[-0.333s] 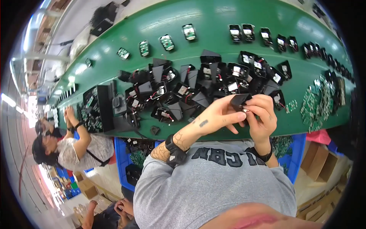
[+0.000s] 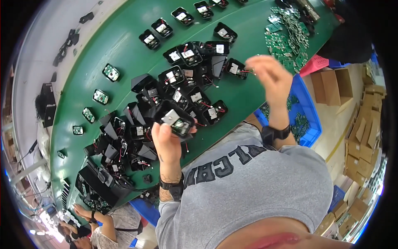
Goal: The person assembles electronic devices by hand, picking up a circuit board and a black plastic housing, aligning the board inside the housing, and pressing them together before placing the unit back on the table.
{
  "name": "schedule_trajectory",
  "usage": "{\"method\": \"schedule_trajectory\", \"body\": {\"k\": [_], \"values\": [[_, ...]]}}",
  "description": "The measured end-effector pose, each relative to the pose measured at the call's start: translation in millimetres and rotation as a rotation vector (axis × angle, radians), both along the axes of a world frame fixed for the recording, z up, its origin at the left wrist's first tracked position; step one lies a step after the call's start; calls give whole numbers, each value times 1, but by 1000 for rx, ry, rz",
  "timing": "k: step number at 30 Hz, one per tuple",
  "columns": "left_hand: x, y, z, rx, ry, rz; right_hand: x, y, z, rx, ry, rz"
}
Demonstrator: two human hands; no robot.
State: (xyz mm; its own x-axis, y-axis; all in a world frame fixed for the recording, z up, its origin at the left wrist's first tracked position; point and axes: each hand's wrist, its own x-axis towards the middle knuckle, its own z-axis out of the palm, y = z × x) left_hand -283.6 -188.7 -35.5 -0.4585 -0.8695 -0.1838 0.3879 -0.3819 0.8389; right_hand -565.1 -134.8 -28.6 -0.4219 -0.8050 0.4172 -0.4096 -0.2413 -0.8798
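My left hand (image 2: 166, 145) grips an open black plastic housing (image 2: 179, 128), its inside facing up. A white block and part of a green circuit board show in it. Stretched out to the right over the table, my right hand (image 2: 271, 76) is smeared by motion; whether its fingertips hold anything is unclear. Closest to those fingertips lies another black housing (image 2: 236, 68) with a white block and a red wire. Beyond my left hand spreads a pile of similar black housings (image 2: 171, 76), several with red wires.
Loose green circuit boards (image 2: 286, 39) are heaped at the far right of the green table (image 2: 137, 54). Housings with boards (image 2: 111, 72) form a row on the left. A blue bin (image 2: 313, 124) stands by the table edge. A co-worker (image 2: 118, 224) sits at lower left.
My hands have parted: the right has gone out to the right, while the left keeps the housing, now with its open side showing. The whole view has turned.
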Motion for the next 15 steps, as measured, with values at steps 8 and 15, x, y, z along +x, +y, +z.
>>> {"method": "schedule_trajectory", "body": {"k": [8, 15], "values": [[-22, -2, 3, -87, -143, -44, -57, 23, -69, 384, 621, -248], [-24, -3, 5, -157, -142, -87, -13, 8, -2, 34, 4, -3]]}}
